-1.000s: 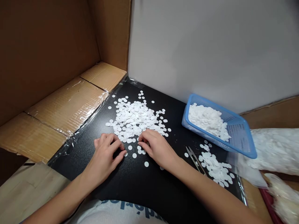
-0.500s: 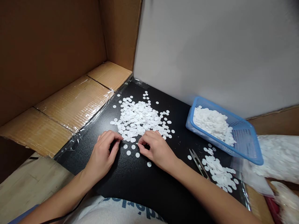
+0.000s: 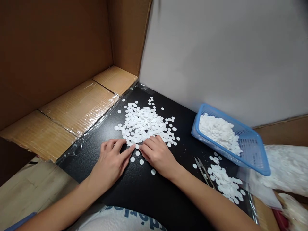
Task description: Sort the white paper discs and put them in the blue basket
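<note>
A loose pile of small round white discs (image 3: 144,120) lies on the black tabletop. My left hand (image 3: 112,158) is at the near left edge of the pile, its index finger and thumb apart. The outstretched digit reaches a single disc (image 3: 137,146) lying between my two hands. My right hand (image 3: 157,155) rests at the pile's near edge with its fingers curled together, their tips beside that same disc. They seem to pinch a white disc, mostly hidden by the fingers. Several single discs (image 3: 141,162) lie just below the hands.
At the right, a blue plastic basket (image 3: 261,150) holds many more white discs. Metal thread snips (image 3: 202,170) lie beside a smaller disc pile (image 3: 223,179). A clear bag of white pieces (image 3: 286,166) sits beyond the table edge. Cardboard panels (image 3: 79,106) and a pale wall (image 3: 216,57) enclose the table.
My left hand has spread its finger and thumb and reached right, toward my right hand. My right hand has shifted slightly left, its fingers curling closer. The view has tilted a little.
</note>
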Action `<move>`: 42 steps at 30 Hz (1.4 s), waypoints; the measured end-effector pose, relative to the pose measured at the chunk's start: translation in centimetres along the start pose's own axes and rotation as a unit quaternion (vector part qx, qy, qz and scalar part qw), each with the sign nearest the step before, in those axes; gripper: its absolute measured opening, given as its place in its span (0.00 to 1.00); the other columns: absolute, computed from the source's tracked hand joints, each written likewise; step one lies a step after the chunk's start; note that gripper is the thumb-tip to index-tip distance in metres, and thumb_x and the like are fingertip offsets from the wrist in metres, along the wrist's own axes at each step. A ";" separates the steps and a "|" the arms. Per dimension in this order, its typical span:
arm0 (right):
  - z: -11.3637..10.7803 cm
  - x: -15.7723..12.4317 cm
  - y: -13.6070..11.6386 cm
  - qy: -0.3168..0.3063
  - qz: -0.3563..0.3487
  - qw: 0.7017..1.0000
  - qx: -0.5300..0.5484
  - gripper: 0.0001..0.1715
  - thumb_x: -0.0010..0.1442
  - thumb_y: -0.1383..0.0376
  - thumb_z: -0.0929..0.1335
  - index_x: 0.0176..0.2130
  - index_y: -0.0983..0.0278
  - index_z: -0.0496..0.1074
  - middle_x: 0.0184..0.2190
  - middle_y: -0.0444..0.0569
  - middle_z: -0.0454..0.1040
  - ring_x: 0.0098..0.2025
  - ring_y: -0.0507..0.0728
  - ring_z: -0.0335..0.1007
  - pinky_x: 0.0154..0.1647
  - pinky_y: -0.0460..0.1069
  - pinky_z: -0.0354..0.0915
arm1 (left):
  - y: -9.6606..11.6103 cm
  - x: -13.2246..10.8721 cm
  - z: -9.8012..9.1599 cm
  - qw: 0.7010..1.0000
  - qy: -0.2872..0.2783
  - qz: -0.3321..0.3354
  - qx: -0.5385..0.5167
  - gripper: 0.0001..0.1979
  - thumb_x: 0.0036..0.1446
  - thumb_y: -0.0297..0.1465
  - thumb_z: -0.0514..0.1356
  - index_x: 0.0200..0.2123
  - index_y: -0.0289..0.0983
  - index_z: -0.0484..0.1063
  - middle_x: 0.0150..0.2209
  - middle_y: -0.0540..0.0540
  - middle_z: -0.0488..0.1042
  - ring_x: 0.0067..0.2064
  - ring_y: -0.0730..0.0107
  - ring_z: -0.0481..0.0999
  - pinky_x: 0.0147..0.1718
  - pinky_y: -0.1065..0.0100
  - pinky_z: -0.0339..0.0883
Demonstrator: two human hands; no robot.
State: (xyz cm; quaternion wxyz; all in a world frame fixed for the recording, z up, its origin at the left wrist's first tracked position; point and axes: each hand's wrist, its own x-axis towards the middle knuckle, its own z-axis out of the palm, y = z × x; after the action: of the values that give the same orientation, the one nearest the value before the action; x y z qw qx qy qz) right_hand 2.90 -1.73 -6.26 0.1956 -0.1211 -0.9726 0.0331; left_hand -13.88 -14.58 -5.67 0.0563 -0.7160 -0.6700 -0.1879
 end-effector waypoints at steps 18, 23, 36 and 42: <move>-3.0 -1.8 -1.0 -0.133 0.183 0.945 0.238 0.08 0.66 0.69 0.67 0.33 0.61 0.71 0.29 0.43 0.71 0.33 0.53 0.68 0.38 0.50 0.61 | 0.3 -3.0 -0.8 0.999 -0.033 0.026 -0.034 0.17 0.66 0.28 0.57 0.57 0.42 0.72 0.55 0.41 0.75 0.52 0.52 0.70 0.49 0.52 0.67; -3.2 -1.1 -0.5 -0.142 0.245 0.923 0.262 0.12 0.62 0.69 0.71 0.28 0.62 0.67 0.26 0.40 0.68 0.28 0.52 0.66 0.28 0.46 0.60 | 0.5 -3.0 -0.4 0.992 -0.061 0.090 -0.070 0.22 0.69 0.33 0.54 0.64 0.37 0.63 0.61 0.42 0.71 0.61 0.56 0.69 0.57 0.54 0.68; -0.8 -1.2 0.2 -0.029 0.155 0.971 0.178 0.05 0.67 0.69 0.67 0.39 0.62 0.73 0.35 0.49 0.72 0.37 0.57 0.71 0.39 0.51 0.69 | 1.0 -4.3 0.0 0.983 -0.093 0.093 -0.125 0.23 0.70 0.36 0.52 0.66 0.40 0.61 0.65 0.41 0.67 0.65 0.58 0.68 0.60 0.55 0.70; -0.5 -0.5 0.1 -0.017 0.130 0.970 0.207 0.05 0.66 0.71 0.67 0.39 0.63 0.73 0.36 0.50 0.72 0.39 0.57 0.70 0.42 0.51 0.69 | 1.0 -4.1 -0.8 0.974 -0.118 0.120 -0.149 0.22 0.69 0.35 0.55 0.64 0.39 0.64 0.62 0.42 0.71 0.64 0.59 0.68 0.60 0.57 0.69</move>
State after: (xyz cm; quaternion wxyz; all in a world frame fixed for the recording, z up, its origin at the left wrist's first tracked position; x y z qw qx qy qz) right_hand 3.51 -1.76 -5.98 0.1942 -0.2031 -0.9237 0.2606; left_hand -13.15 -18.77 -6.21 -0.1084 -0.8083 -0.5459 -0.1921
